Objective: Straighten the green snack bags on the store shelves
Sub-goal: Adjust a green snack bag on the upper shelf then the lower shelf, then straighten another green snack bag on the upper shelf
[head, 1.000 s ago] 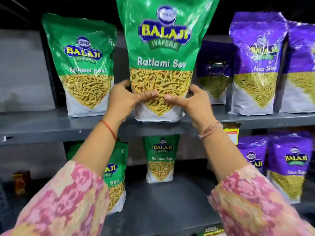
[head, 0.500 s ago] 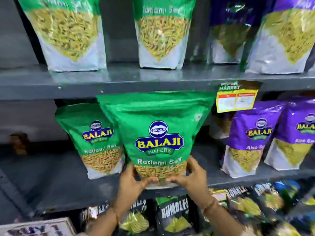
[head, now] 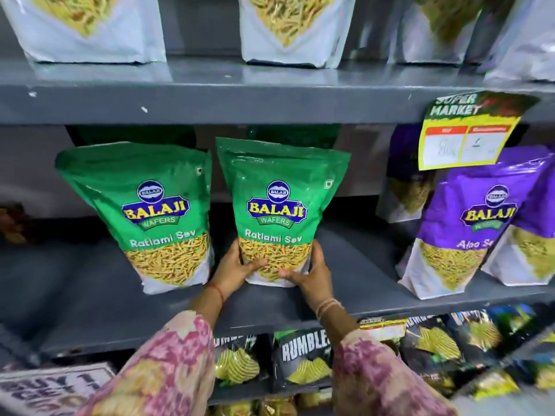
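A green Balaji Ratlami Sev bag [head: 277, 202] stands upright on the middle grey shelf [head: 345, 280]. My left hand [head: 237, 270] grips its lower left side and my right hand [head: 312, 273] its lower right side, thumbs across the clear window. A second green bag [head: 144, 211] stands just to its left, leaning slightly left. Another green bag top [head: 294, 135] shows behind the held one. On the upper shelf [head: 240, 97] only the white bottoms of two bags show [head: 87, 28], [head: 291, 31].
Purple Balaji bags [head: 468, 223] stand on the right of the middle shelf. A yellow price tag [head: 468, 136] hangs from the upper shelf's edge. Black Rumbles bags [head: 303, 358] fill the shelf below. Bare shelf lies at the left, beside a dark object [head: 12, 223].
A second ago both hands held a green bag on the upper shelf. The view dropped to the middle shelf, where the held bag now stands farther back and more upright beside its neighbour.
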Tool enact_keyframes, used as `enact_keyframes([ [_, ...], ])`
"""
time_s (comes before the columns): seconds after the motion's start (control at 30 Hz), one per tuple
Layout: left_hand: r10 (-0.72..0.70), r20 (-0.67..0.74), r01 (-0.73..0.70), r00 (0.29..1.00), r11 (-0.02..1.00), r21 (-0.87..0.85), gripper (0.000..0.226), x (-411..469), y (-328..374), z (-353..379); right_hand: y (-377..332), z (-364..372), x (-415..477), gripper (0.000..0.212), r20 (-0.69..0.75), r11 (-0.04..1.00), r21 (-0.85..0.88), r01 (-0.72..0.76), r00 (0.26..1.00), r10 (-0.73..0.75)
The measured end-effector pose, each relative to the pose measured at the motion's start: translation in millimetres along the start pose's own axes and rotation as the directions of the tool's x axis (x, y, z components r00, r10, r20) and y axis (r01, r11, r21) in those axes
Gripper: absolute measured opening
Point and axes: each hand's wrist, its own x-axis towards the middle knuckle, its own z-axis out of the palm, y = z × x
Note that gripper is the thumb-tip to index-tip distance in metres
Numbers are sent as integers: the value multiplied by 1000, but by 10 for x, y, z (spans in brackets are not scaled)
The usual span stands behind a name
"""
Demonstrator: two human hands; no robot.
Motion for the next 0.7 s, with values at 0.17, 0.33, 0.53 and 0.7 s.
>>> enact_keyframes([
  [0.17, 211, -281, -102, 936, 928, 358, 62, -517, 96, -105, -265, 87, -519, 75, -126, 803, -468, 370, 871, -475],
  [0.33, 664, -378, -384, 645, 710, 590, 31, -859, 1006, -496, -1654, 502, -765, 54, -76, 404, -302, 864, 400, -913],
  [0.53, 728, -632, -540, 265, 656, 528, 28, -982, 2500, -1760, -3529, 672, -190, 71, -32, 566, -174, 806, 570, -821],
  [0.7, 371, -621, -307, 690, 927, 214, 54, -505, 2911, -2500, -4040, 974, 605, 91, 343, 940, -142, 311, 906, -248],
])
